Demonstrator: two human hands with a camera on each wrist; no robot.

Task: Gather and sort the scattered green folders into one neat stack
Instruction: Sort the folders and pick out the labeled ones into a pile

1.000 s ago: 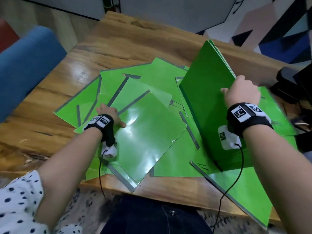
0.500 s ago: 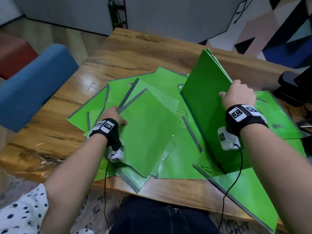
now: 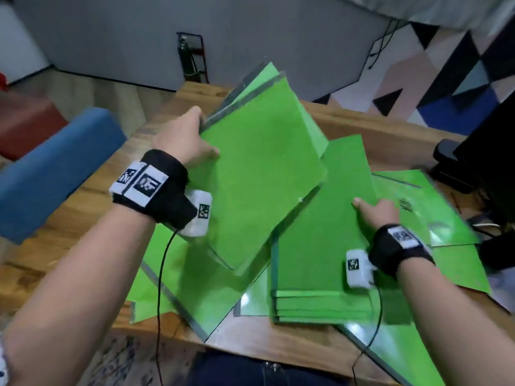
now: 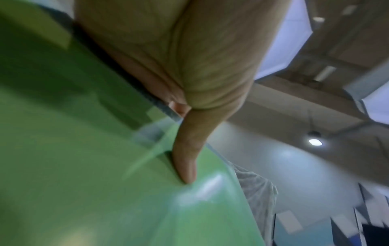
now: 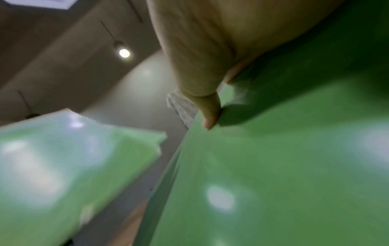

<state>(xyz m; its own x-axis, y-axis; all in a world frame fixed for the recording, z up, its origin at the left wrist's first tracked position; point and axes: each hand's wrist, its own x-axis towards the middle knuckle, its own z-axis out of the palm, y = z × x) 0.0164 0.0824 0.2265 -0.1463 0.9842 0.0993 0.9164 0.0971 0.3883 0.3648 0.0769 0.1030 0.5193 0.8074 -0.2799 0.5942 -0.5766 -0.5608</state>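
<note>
My left hand (image 3: pixel 184 137) grips a small bundle of green folders (image 3: pixel 259 168) by its far left edge and holds it tilted in the air over the table (image 3: pixel 278 341). The left wrist view shows the thumb (image 4: pixel 187 158) pressed on the top folder (image 4: pixel 84 166); the other fingers are hidden behind. My right hand (image 3: pixel 376 215) holds the right edge of a thick stack of green folders (image 3: pixel 320 260) lying low at the right. Its thumb (image 5: pixel 208 111) lies on the top cover (image 5: pixel 273 166). Loose folders (image 3: pixel 195 288) remain underneath on the left.
More green folders (image 3: pixel 434 213) lie spread under and right of the stack, some past the table's near edge. A blue seat (image 3: pixel 55 168) stands off the table's left side, and black equipment (image 3: pixel 473 162) with cables sits at the right edge.
My left hand has picked up folders from the left pile and raised them toward the middle. My right hand has lowered its stack from standing on edge to nearly flat.
</note>
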